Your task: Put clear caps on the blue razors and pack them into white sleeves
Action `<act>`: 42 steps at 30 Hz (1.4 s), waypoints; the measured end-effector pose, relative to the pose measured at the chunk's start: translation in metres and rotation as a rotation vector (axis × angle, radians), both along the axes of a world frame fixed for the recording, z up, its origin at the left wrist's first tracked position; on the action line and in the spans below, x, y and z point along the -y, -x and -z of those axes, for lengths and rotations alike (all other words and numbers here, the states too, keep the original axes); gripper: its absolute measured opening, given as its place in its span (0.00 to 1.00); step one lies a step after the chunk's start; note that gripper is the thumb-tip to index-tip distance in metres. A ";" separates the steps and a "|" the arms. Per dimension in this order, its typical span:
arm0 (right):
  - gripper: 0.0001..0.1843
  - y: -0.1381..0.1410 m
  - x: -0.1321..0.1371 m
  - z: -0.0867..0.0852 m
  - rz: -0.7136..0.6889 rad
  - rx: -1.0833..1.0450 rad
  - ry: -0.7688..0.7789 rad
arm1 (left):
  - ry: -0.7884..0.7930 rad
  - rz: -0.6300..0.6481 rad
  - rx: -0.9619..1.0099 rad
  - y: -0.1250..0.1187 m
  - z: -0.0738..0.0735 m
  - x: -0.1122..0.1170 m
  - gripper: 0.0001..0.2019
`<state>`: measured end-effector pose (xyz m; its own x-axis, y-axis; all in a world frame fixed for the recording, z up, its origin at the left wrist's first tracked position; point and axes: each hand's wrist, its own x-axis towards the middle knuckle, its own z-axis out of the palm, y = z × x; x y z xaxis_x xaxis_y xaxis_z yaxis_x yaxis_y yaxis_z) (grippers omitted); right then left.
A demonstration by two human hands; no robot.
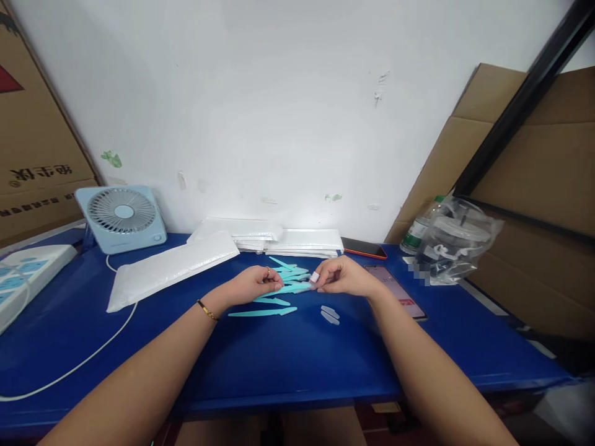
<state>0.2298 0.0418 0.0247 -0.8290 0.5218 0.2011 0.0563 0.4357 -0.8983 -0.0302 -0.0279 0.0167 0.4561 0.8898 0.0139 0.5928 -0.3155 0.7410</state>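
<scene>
Clear plastic bag (486, 230) at right of the blue table (279, 368): lidded cup (460, 229) inside, contents dark, outline broken up by creased film and glare. Green-capped bottle (415, 235) stands just behind, partly covered by the bag; fill level unreadable. White padded mailers (304, 240) piled along the wall, one more mailer (171, 271) lying slantwise at left — insides hidden. A pixelated patch blots out the spot at the bag's foot. Left hand (260, 284): thumb and fingers pinched on a slim turquoise piece (296, 288), midway on the table just short of the mailers. Right hand (339, 277): fingertips closed on that piece's other end; a tiny pale patch there, too small to identify. More turquoise pieces (263, 312) lie beneath and nearer the table's front edge, the pile partly masked by the left hand. Two translucent slips (330, 319) side by side below the right hand. Phone (393, 288) by the right wrist; dark phone (365, 248) near the wall. Left side — pale blue fan (123, 210), white cable (83, 361), power strip (23, 279) cut off by the frame, as is the printed cardboard (41, 124) behind.
</scene>
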 end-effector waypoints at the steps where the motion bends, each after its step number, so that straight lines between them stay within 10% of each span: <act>1: 0.06 0.002 0.001 0.001 0.007 0.006 -0.021 | -0.006 -0.005 0.002 -0.001 0.001 0.000 0.19; 14: 0.06 0.024 -0.011 0.031 0.185 0.191 -0.414 | -0.235 -0.137 -0.231 -0.004 0.019 -0.008 0.15; 25: 0.04 0.023 -0.018 0.043 0.294 0.222 -0.324 | -0.243 -0.156 -0.359 -0.007 0.020 -0.012 0.10; 36: 0.10 -0.010 -0.001 -0.006 0.102 0.547 -0.336 | -0.265 -0.143 -0.357 0.008 0.001 0.001 0.15; 42: 0.08 -0.007 0.002 0.003 0.030 0.676 -0.283 | -0.046 -0.073 -0.386 0.011 -0.002 0.009 0.10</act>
<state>0.2367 0.0395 0.0217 -0.8062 0.5498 -0.2185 0.5736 0.6357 -0.5166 -0.0417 -0.0368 0.0188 0.3710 0.9226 -0.1059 0.8474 -0.2897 0.4450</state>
